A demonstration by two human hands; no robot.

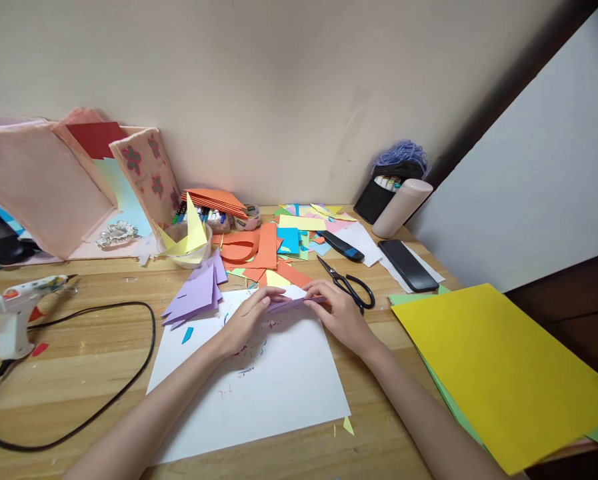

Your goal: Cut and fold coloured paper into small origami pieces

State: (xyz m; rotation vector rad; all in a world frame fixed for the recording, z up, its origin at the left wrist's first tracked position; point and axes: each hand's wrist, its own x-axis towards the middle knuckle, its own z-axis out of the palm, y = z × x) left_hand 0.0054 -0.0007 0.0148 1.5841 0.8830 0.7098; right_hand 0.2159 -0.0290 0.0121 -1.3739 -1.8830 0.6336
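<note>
Both hands hold a piece of purple paper (293,305) above the far part of a marked white sheet (273,393). My left hand (253,317) has its fingers closed on the paper's left end. On the right end, the thumb and fingers of my right hand (339,312) pinch it. The paper is seen nearly edge-on, so its full shape is hidden. Left of my left hand lie several cut purple paper pieces (195,293). Black-handled scissors (349,283) rest just beyond my right hand.
A glue gun (16,317) with a looping black cord (151,333) occupies the left. Paper scraps (303,223), a box cutter (343,247) and a phone (409,265) lie at the back. Yellow sheets (503,373) overlap green ones at right. A bowl (199,253) stands back left.
</note>
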